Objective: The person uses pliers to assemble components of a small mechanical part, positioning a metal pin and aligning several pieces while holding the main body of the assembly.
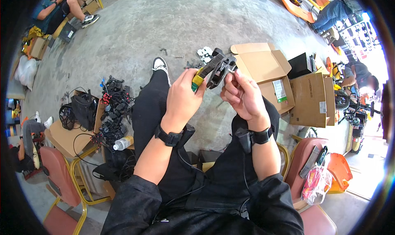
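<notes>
In front of my knees, my left hand (184,94) is closed around a tool with a yellow-and-green handle (198,79). A dark ridged part (215,63) lies along its upper end; where one ends and the other begins is unclear. Touching it on the right is a black mechanical part (224,71) with curved edges. My right hand (245,94) is closed at that part's right side, thumb and forefinger pinching a small pale metal piece (232,72). Its other fingers are curled. Both wrists wear black straps with small boxes.
Left of my legs lies a heap of black cables and parts (113,111), with a bottle (122,143). An opened cardboard box (263,66) and another carton (308,99) stand right. Chairs (61,175) flank me. White pieces (204,53) lie ahead. Other people are farther off.
</notes>
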A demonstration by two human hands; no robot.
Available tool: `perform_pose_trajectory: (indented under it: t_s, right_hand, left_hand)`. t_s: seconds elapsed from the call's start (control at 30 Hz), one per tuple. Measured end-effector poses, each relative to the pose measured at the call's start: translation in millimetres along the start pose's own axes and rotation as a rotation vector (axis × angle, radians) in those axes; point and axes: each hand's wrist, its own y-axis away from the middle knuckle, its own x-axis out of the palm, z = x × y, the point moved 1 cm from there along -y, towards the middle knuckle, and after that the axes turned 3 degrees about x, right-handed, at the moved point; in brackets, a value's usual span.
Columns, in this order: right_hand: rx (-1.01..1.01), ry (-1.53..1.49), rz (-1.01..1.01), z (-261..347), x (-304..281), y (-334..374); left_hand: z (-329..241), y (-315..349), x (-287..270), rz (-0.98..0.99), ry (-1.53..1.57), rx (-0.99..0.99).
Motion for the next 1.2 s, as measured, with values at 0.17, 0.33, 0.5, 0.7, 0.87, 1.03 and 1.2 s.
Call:
perform_pose_trajectory:
  t_s: [0.17,0.33,0.5,0.7,0.87,1.03,1.2]
  right_hand:
    - [-0.008,0.074,0.008,2.4,-3.3,0.3]
    - [-0.329,0.682,-0.25,-4.0,4.8,1.1]
    - [-0.508,1.102,-0.3,-2.5,8.2,2.5]
    - [-0.591,1.318,-0.286,-1.7,7.5,2.3]
    - [-0.855,1.727,-0.269,5.2,9.6,0.8]
    - [-0.699,1.533,-0.266,-0.3,7.0,0.7]
    - [-0.313,0.829,-0.218,-6.3,5.5,-0.5]
  left_hand:
    - [1.6,0.0,0.8,-0.023,0.014,-0.02]
    - [1.9,1.1,-0.2,0.04,0.137,-0.157]
    - [0.8,1.8,1.0,0.071,0.145,-0.165]
    - [-1.1,1.7,0.1,0.074,0.153,-0.164]
    - [-0.1,0.3,-0.7,0.081,0.123,-0.153]
    - [1.2,0.5,-4.0,0.078,0.013,-0.121]
    - [2.6,1.7,-0.9,0.056,0.039,-0.102]
